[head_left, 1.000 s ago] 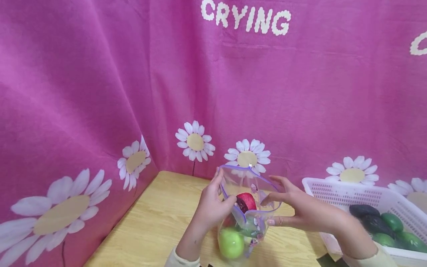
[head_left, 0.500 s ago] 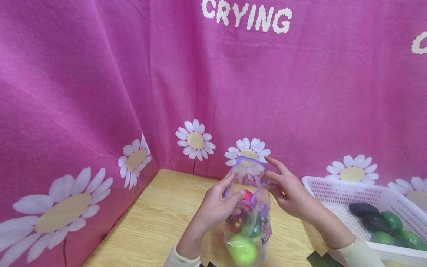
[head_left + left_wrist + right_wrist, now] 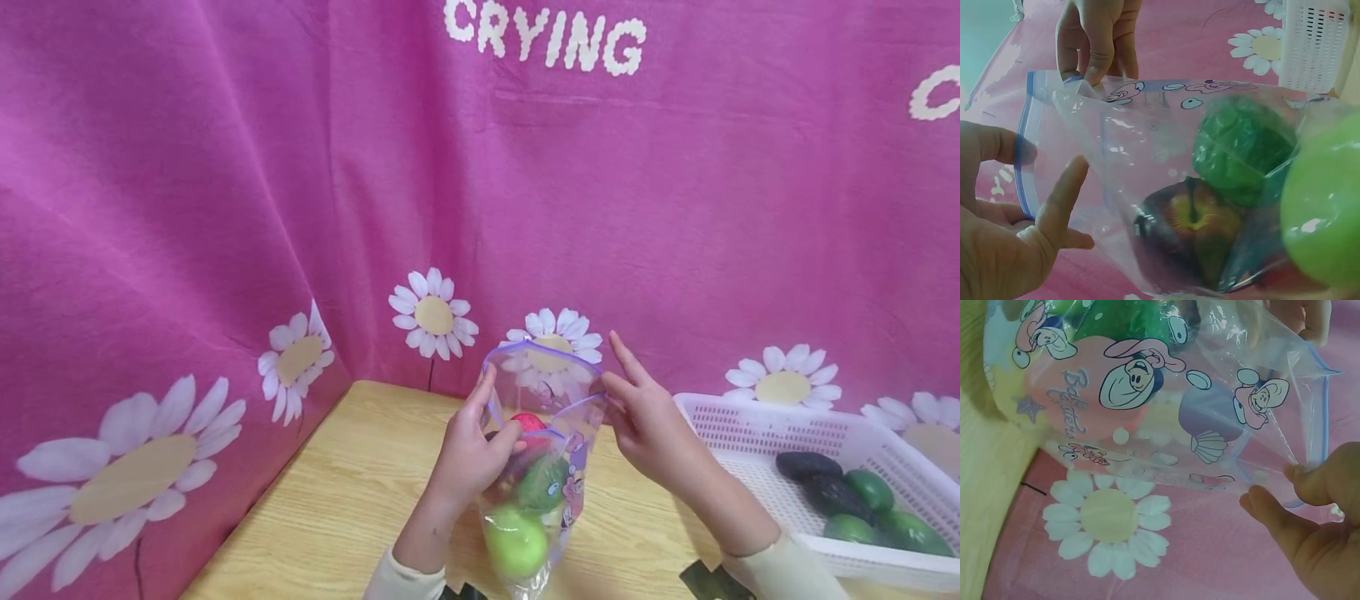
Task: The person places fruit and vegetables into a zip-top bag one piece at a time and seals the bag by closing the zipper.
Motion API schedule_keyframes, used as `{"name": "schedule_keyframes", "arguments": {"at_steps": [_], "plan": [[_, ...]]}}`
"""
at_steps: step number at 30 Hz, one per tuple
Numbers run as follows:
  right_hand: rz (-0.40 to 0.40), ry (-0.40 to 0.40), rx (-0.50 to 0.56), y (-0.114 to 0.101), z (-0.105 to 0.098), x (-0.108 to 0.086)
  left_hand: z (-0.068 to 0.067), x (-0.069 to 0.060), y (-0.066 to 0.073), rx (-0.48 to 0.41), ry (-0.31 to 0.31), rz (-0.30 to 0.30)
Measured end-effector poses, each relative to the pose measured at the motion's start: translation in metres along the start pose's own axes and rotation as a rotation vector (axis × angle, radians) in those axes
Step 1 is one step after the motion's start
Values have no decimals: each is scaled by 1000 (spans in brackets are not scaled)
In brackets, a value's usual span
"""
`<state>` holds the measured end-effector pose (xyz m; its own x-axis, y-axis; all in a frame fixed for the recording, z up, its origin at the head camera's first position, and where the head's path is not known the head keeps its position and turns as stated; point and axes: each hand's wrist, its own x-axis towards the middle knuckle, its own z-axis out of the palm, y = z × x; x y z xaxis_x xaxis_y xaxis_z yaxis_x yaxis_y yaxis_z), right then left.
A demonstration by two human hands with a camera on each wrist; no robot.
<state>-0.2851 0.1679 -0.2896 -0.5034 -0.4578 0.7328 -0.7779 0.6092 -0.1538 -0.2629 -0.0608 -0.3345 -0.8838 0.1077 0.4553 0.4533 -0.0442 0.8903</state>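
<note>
A clear zip bag (image 3: 555, 392) with a purple rim and cartoon prints hangs upright between my hands, its mouth open. My left hand (image 3: 468, 454) pinches the left side of the rim, thumb over the front edge. At the right rim, my right hand (image 3: 656, 421) pinches the plastic between thumb and fingers, index finger raised. Inside the bag, a light green apple (image 3: 517, 542) lies lowest. Above it are a lumpy dark green piece (image 3: 1241, 150), a dark red apple (image 3: 1188, 231) and a bright red round piece (image 3: 529, 423), partly hidden by the rim.
A white perforated basket (image 3: 750, 417) stands to the right, holding dark oval fruits (image 3: 832, 493) and smooth green fruits (image 3: 907, 529). Wooden table (image 3: 330, 500) lies beneath the hands. Behind it hangs a pink curtain (image 3: 660, 208) with printed daisies.
My right hand has gone from spread fingers at the bag's mouth to pinching its right rim, moving up. The bag's mouth narrowed, then widened again. My left hand stayed at the left rim.
</note>
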Motion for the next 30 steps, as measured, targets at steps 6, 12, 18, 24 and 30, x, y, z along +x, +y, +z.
{"name": "schedule_keyframes", "arguments": {"at_steps": [6,12,18,24,30], "plan": [[-5,-69,43,3,5,-10,3,-2,-1,35,-16,-94],[110,-79,75,1,6,-13,4,-1,0,41,-41,-64],[337,-47,105,-5,1,-16,7,-1,-3,-1,-83,-39],[317,58,68,-4,5,-21,9,1,-9,-15,-133,-6],[247,101,75,1,9,-25,8,3,-14,-4,-114,27]]}}
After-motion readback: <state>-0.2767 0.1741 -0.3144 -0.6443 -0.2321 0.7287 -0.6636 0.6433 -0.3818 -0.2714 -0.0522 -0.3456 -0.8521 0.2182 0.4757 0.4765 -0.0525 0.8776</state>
